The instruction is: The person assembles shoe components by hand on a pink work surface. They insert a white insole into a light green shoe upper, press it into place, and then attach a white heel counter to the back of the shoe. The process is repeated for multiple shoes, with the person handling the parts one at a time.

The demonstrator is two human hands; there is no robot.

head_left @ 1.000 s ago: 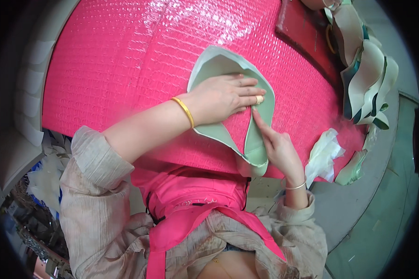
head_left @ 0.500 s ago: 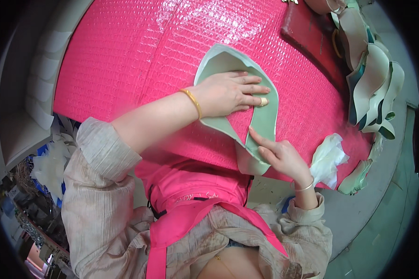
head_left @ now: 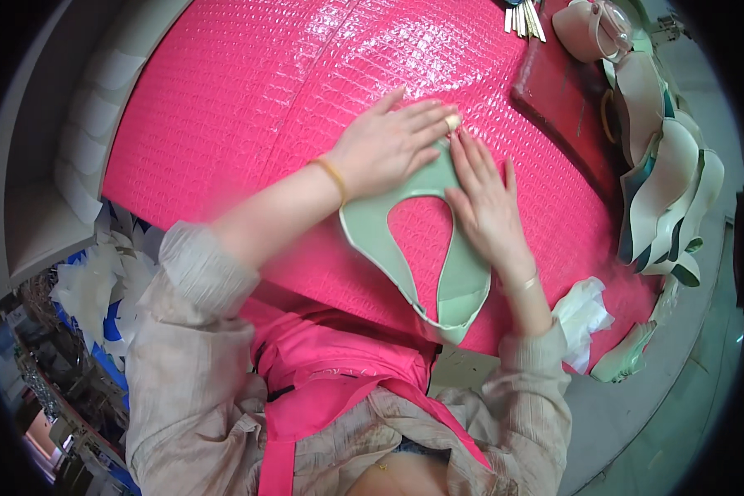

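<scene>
Pale green piece (head_left: 370,225) lies under your fingers: your left hand (head_left: 388,145) rests flat across its far end, fingers slightly apart, a cream cover (head_left: 453,122) on one fingertip. Your right hand (head_left: 488,202) lies along its right side, thumb apart from the other fingers; neither hand is clamped on anything. The piece forms a smooth loop around a teardrop opening, with whitish edging and a seam across its narrow end, which reaches the near edge of the table (head_left: 223,157).

Under it, the table is bright pink, glossy and embossed with a scale-like pattern. To your right you have a crumpled white sheet (head_left: 581,318), a folded green scrap (head_left: 624,354) and a stack of curved pale pieces (head_left: 665,182) with dark green undersides. Beyond are a dark red slab (head_left: 566,107), thin pale strips (head_left: 523,21) and a pinkish container (head_left: 581,33). A grey trough (head_left: 45,182) borders the table on your left; greenish floor (head_left: 678,413) shows at lower right.
</scene>
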